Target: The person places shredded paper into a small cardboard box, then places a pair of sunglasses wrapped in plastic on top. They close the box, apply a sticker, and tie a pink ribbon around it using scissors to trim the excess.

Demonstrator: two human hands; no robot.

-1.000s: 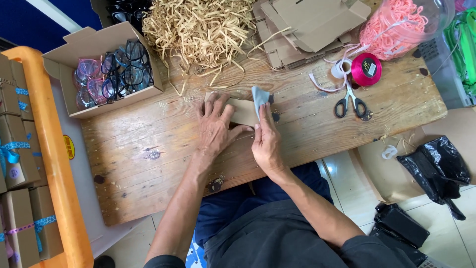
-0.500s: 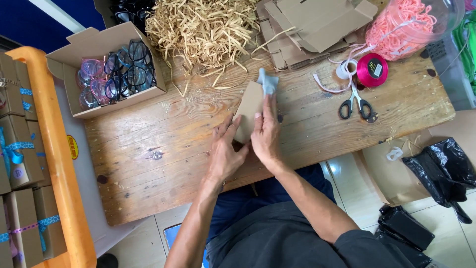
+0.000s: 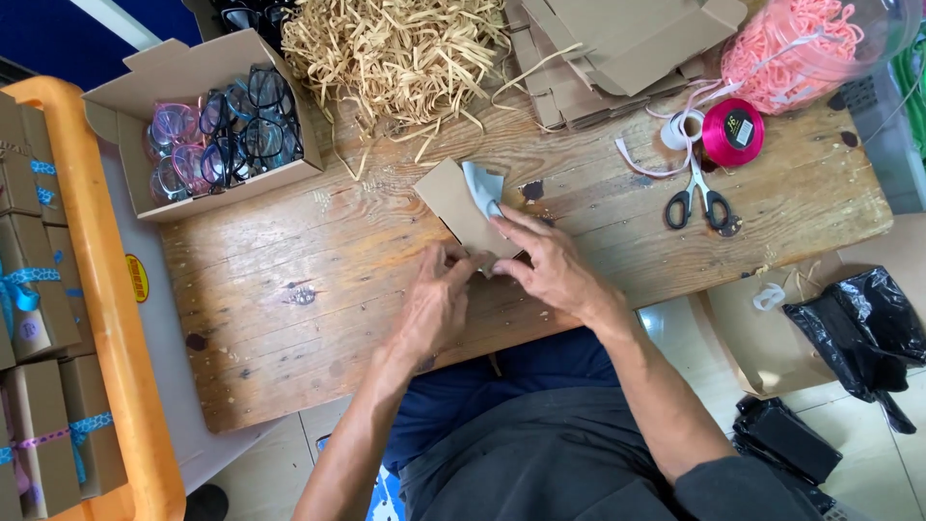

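A flat brown cardboard box blank (image 3: 457, 203) lies tilted on the wooden table (image 3: 289, 318), with a small light-blue cloth (image 3: 480, 185) resting against its upper right edge. My left hand (image 3: 432, 307) pinches the blank's near end from the left. My right hand (image 3: 552, 265) grips the same end from the right, its fingers reaching up toward the cloth. Both hands meet at the near corner of the blank.
An open carton of eyeglasses (image 3: 217, 135) stands at the back left. Straw-like paper shreds (image 3: 395, 48), stacked flat boxes (image 3: 617, 48), pink ribbon spool (image 3: 733, 130), scissors (image 3: 696, 198) and a jar of pink ribbon (image 3: 801, 48) lie behind. An orange cart (image 3: 106, 318) holds tied boxes.
The blank and cloth have turned and shifted toward me; my left hand slid off its top to the near end, and both hands now grip it there.
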